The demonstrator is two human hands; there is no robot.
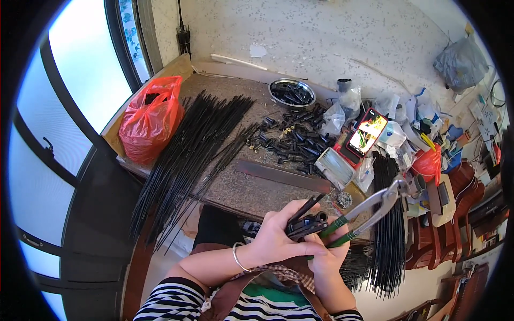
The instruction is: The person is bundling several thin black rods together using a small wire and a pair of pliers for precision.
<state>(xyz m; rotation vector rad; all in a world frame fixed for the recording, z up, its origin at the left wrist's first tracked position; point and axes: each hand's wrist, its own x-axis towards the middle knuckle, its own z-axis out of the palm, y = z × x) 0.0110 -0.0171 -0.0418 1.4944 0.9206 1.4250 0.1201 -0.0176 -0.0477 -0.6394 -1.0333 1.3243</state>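
Note:
My left hand [276,235], with a silver bangle at its wrist, is closed around a black part with a hollow round end [320,217] and dark rod-like pieces beside it. Close by, my right hand [331,258] grips green-handled pliers [386,196]. Their metal jaws point away to the upper right, and the handles stand apart. The thumbs of both hands nearly meet below the black part. Its lower end is hidden by my fingers. Beyond my hands, many loose black fittings [300,140] lie heaped on the worktable [235,187].
Long thin black rods [198,144] spread over the table's left side, beside a red plastic bag [150,128]. A metal bowl [292,93] of black pieces stands behind. A flat metal bar [282,176], a lit phone [368,131] and another rod bundle [388,235] are towards the right.

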